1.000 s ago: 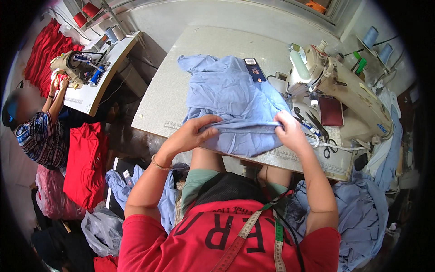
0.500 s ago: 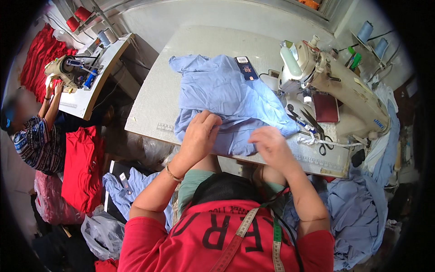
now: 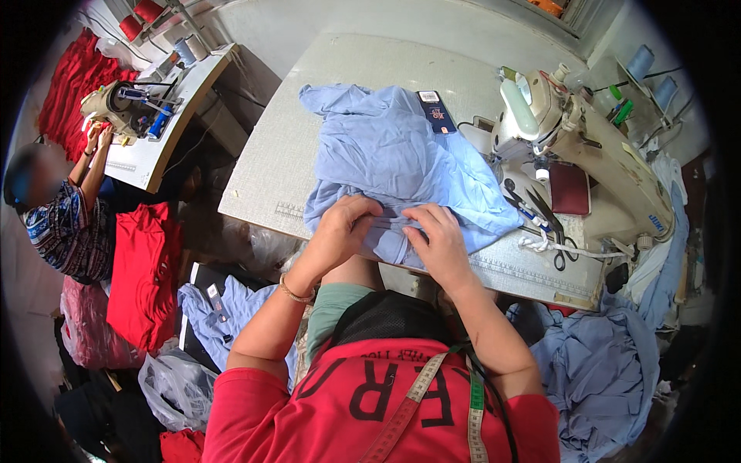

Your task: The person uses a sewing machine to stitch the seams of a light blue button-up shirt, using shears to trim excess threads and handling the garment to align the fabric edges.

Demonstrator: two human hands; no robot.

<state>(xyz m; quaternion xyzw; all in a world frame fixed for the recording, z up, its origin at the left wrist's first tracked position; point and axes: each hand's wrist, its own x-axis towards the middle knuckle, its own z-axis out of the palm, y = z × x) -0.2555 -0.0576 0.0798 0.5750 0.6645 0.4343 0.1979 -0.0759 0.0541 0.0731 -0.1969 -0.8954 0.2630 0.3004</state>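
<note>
left hand (image 3: 342, 228) + right hand (image 3: 440, 244): pressing blue garment (image 3: 394, 158) | table (image 3: 340, 85) | sewing machine (image 3: 594, 147) right

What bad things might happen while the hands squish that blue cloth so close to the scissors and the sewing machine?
1. The black scissors lie open-looking beside the blue cloth; pulling the cloth might drag them, or the right hand could brush the blades.
2. The cloth's right edge lies near the sewing machine and might catch on it.
3. Both hands, the left hand too, bunch the cloth at the table edge, so it may slide off onto the floor pile.
</note>
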